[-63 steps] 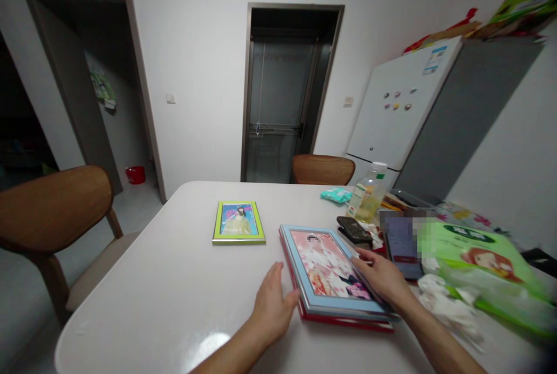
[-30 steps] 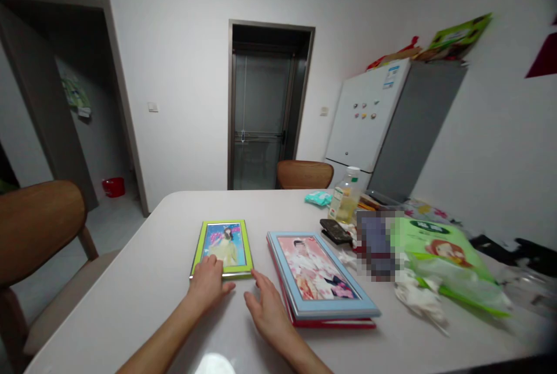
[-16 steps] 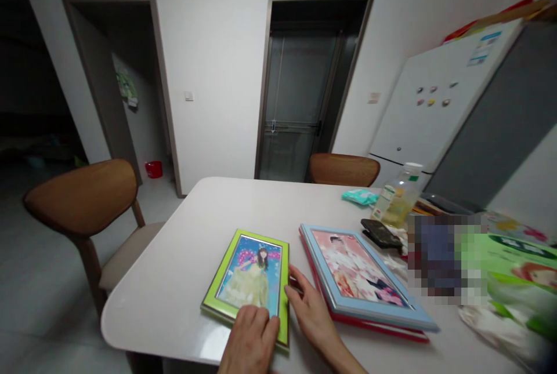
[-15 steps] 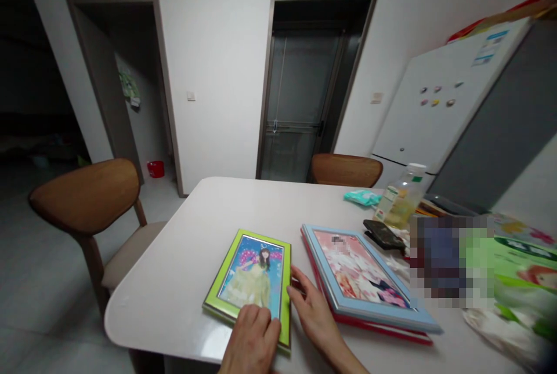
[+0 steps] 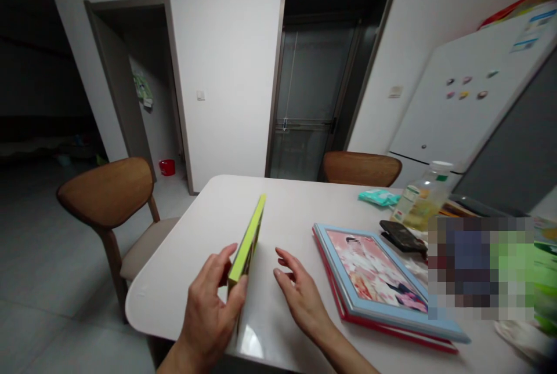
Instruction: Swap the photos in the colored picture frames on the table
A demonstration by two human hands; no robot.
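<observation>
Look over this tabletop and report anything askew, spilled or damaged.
The light blue frame looks slightly askew on the red one, whose edge shows beneath it. Crumpled white tissue lies at the right. The green frame is on edge, but the left hand holds it. I see no spill or damage.

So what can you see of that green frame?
The green frame is thin, lime green along its edge, perhaps plastic. Held nearly upright, it shows edge-on, so its front can't be made out. The left hand grips its near end, thumb on one side, fingers on the other; the right hand is apart. Whether its lower edge touches the white table is unclear.
</observation>
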